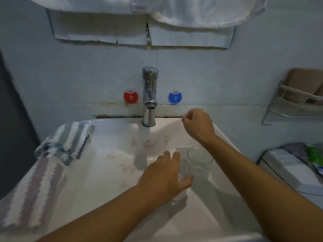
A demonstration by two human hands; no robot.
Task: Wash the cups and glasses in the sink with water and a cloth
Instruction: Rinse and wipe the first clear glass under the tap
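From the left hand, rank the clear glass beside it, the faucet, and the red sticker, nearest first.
From the left hand:
1. Clear glass, just right of it in the basin.
2. Faucet, behind the basin, centre.
3. Red sticker, on the wall, left of the faucet.

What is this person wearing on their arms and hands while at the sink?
Nothing shows: the left hand and right hand are bare, with no gloves, rings, watch or bracelets. Both forearms are bare too, no sleeves reaching into view.
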